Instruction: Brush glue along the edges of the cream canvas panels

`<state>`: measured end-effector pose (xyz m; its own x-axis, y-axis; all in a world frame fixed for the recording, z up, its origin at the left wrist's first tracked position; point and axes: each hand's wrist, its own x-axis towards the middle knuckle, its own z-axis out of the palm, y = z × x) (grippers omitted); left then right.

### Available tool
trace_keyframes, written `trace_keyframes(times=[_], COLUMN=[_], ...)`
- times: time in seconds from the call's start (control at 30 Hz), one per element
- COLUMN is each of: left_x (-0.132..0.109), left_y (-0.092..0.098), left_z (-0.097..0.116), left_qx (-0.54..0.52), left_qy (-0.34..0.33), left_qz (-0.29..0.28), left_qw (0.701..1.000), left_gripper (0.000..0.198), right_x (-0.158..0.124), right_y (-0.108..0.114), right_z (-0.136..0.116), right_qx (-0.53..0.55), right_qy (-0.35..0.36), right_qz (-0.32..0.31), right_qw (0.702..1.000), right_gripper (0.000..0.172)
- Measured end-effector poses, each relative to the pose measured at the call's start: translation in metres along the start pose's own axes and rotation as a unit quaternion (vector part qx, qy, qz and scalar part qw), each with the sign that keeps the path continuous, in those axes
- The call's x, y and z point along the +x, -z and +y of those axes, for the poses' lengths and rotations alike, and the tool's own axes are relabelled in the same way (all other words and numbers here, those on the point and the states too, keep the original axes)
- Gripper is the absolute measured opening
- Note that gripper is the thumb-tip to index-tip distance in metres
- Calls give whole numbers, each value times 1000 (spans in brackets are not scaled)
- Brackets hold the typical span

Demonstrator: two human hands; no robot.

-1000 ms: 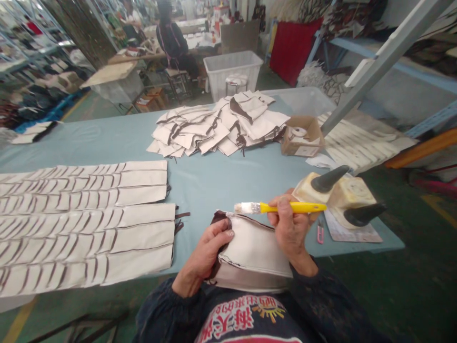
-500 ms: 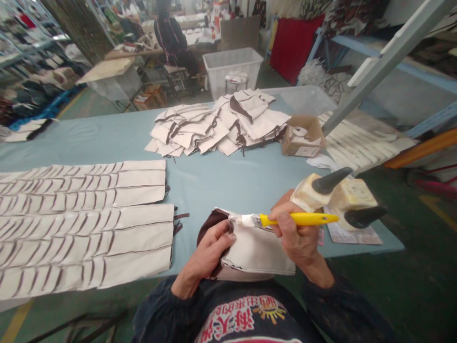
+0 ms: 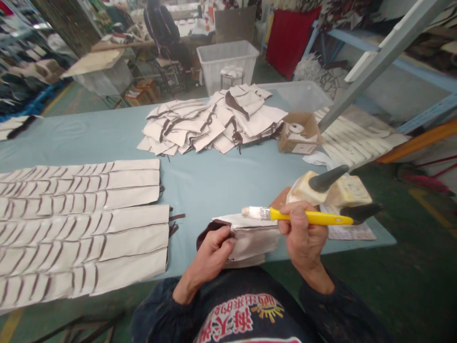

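My left hand pinches the left end of a small stack of off-white leather pieces with dark brown trim, held at the near edge of the light blue table. My right hand grips a yellow-handled brush whose white bristles point left, just above the top piece's far edge. Both hands are closed on what they hold.
Overlapping rows of cream strips cover the table's left side. A heap of similar pieces lies at the back, beside a small cardboard box. Two glue pots with dark handles stand right of my hand. A person sits far behind.
The stack has tilted flatter and lower toward the table edge. My right hand has drawn the brush to the right along the piece's far edge, and the view has shifted slightly.
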<state>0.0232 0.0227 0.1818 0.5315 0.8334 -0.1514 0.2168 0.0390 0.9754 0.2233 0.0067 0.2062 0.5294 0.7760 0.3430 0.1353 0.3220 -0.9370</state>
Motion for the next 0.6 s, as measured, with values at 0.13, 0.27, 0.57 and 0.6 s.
trace_keyframes(times=[0.13, 0.27, 0.57, 0.6], left_x=[0, 1, 6, 6], left_y=[-5, -6, -6, -6], left_z=[-12, -20, -30, -29], left_qx=[120, 176, 270, 266], left_qy=[-93, -153, -199, -195], left_qz=[24, 12, 18, 19], left_qw=[988, 972, 942, 944], left_gripper=[29, 25, 26, 26], right_x=[2, -16, -20, -18], right_y=[5, 6, 10, 9], right_z=[-2, -1, 1, 0], right_qx=[-38, -77, -120, -137], right_qy=[-30, -24, 22, 47], right_qz=[-3, -67, -83, -105], right_qw=[999, 995, 989, 984], right_gripper=[38, 36, 30, 29])
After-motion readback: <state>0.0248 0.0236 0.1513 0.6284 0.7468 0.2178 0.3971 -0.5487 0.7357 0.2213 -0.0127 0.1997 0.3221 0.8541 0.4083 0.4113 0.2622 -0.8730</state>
